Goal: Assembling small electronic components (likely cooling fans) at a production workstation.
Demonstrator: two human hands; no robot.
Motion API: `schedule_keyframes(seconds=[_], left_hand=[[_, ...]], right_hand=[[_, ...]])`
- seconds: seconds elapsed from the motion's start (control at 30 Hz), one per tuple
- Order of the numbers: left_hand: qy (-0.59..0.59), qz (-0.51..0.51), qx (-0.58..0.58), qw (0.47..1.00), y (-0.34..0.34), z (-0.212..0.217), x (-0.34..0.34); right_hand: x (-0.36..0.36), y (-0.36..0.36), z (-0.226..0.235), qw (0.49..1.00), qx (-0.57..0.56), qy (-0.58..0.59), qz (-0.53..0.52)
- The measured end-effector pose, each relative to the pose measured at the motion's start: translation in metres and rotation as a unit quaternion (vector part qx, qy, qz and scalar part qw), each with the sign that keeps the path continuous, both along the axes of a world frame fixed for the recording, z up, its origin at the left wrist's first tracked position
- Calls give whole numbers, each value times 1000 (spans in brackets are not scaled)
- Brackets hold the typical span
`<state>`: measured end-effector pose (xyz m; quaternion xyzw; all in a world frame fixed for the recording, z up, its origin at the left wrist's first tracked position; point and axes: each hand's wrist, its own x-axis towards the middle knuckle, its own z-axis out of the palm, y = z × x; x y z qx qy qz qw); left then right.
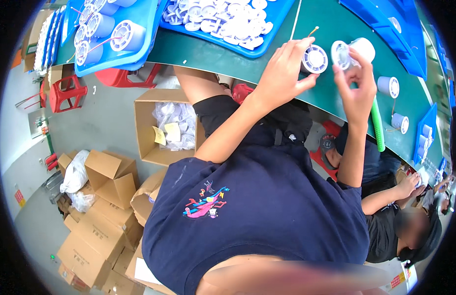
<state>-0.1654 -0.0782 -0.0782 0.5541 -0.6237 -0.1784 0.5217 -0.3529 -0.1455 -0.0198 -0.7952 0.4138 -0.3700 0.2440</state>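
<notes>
My left hand [284,71] is closed around a white cylindrical housing [315,59], whose spoked round end faces up. A thin reddish wire [313,32] sticks out beyond the fingers. To its right, my right hand [357,86] pinches a round, whitish plastic cap [340,55] between thumb and fingers, apart from the housing. Just behind those fingers is another white cylinder [364,49], partly hidden. Both hands are over the near edge of the green table [213,61].
A blue tray [257,50] holds many white caps; another blue tray [139,61] holds wired housings. Two more housings [388,86] [399,123] stand right, by a green strip [377,125]. A co-worker [385,196] sits at right. Cardboard boxes [92,236] fill the left floor.
</notes>
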Motion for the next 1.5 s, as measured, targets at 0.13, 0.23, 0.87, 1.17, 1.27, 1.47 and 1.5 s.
schedule_keyframes(seconds=[0.13, 0.23, 0.87, 1.17, 1.27, 1.47, 1.5], left_hand=[[-13, -16, -7, 1000, -3, -2, 1], [-8, -1, -22, 1000, -3, -3, 1], [-7, -11, 8, 1000, -1, 0, 1], [4, -3, -23, 1000, 0, 9, 0], [-8, -10, 4, 1000, -1, 3, 2], [2, -12, 4, 1000, -2, 3, 4], [4, -16, 2, 1000, -2, 4, 5]], right_hand=[[20, 18, -2, 995, 39, 51, 71], [25, 18, -4, 995, 19, 47, 81], [26, 19, -6, 995, 51, 19, 88], [-25, -10, -4, 984, -108, 50, -129], [-46, -19, -21, 974, -118, 157, -110], [-41, -17, -19, 964, -36, 222, -144], [-38, -20, -17, 954, -37, 247, -164]])
